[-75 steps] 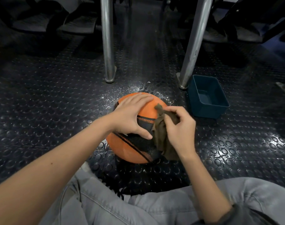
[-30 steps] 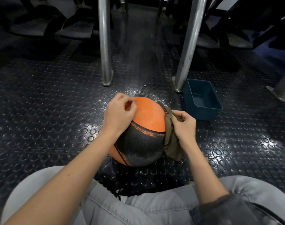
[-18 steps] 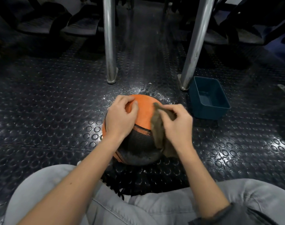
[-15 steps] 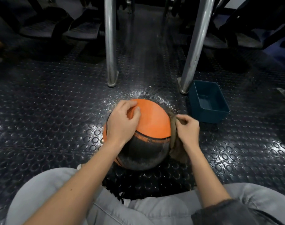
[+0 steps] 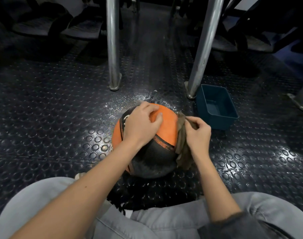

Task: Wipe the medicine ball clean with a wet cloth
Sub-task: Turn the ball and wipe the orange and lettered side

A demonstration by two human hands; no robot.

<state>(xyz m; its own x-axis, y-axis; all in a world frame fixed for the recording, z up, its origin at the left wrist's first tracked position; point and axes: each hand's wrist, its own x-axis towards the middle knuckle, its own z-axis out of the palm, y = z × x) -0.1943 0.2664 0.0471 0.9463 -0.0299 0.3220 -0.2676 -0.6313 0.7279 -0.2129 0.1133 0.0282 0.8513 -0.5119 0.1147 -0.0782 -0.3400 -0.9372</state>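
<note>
Cloth (image 5: 181,140) pinched in right hand (image 5: 198,133), pressed on ball (image 5: 164,128) just left of it; left hand (image 5: 142,125) curled over top, holding ball.

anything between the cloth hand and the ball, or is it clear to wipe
Nothing visible. The right hand pinches the cloth against the right side of the medicine ball; the left hand holds its top, clear of the cloth.

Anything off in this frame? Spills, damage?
Pale speckles lie scattered on the floor just beyond the medicine ball, like spilled powder or droplets; cannot tell which. Its orange edge beside the black panel looks scuffed. The right hand grips the cloth.
</note>
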